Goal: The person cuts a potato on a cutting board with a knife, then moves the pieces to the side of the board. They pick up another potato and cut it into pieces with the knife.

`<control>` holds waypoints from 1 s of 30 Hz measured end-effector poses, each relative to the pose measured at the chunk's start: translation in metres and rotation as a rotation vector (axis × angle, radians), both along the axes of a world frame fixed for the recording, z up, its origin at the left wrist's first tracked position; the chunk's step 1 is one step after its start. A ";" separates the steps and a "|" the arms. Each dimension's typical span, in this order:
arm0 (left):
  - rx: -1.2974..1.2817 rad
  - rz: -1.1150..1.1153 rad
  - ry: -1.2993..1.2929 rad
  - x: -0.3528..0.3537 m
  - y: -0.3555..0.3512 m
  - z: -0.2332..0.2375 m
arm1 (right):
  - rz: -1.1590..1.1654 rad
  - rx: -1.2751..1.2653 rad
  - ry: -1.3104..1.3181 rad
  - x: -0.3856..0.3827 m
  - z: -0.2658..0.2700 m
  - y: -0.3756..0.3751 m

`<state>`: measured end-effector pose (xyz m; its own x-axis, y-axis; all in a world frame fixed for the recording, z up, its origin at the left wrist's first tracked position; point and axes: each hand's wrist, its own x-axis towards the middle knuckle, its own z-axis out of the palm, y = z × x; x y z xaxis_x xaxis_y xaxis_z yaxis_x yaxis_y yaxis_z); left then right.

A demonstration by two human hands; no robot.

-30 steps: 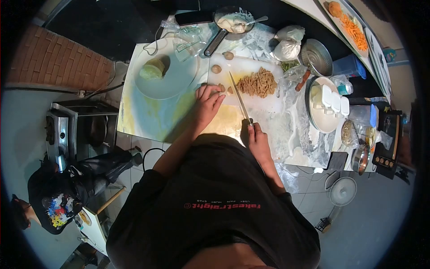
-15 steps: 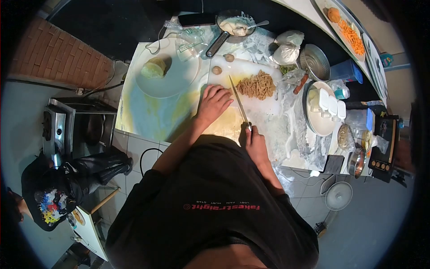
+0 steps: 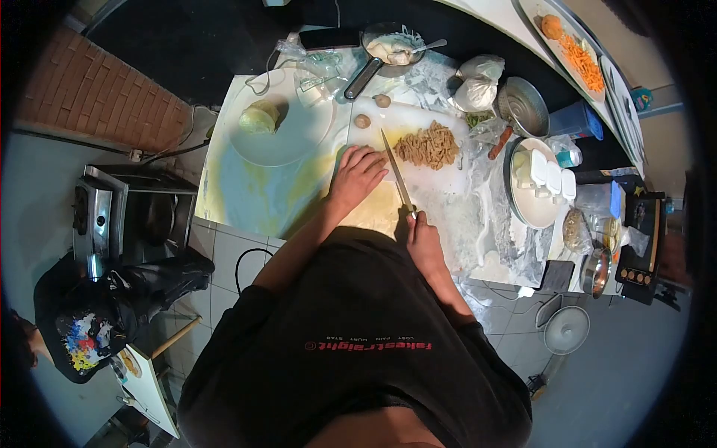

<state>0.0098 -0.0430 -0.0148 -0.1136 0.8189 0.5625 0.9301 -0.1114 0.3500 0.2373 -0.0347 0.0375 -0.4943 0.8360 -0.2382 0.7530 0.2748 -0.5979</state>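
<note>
My right hand is closed round the handle of a long kitchen knife, its blade slanting up and left over a white cutting board. Just left of the blade, my left hand has its fingers bent down onto a brown piece of food, mostly covered by the fingertips. A heap of chopped brown strips lies right of the blade. Two small round brownish balls sit farther up: one ball on the board and another ball at its upper edge.
At the left a large pale plate bears a cabbage piece. Behind stands a pan of white batter with a spoon. To the right are a metal bowl, a plate with white-lidded containers and flour. A person is at far left.
The knife and right hand have shifted very slightly against the board. My left hand stays in nearly the same spot; the whole view has moved a little.
</note>
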 end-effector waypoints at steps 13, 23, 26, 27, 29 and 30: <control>-0.031 0.004 -0.012 -0.001 0.000 0.001 | 0.006 -0.002 -0.033 -0.006 0.001 -0.002; -0.034 0.006 -0.021 -0.001 0.000 0.002 | -0.010 -0.049 -0.026 -0.011 0.010 -0.002; -0.039 -0.004 -0.022 -0.002 0.001 0.002 | -0.030 -0.066 -0.031 -0.011 0.010 -0.002; -0.040 -0.008 -0.023 -0.001 0.001 0.002 | -0.020 -0.054 -0.034 -0.010 0.008 -0.002; -0.041 -0.006 -0.032 -0.002 0.002 0.002 | -0.014 -0.042 -0.036 -0.010 0.006 -0.001; -0.042 -0.008 -0.031 -0.002 0.002 0.003 | -0.016 -0.048 -0.025 -0.010 0.007 -0.002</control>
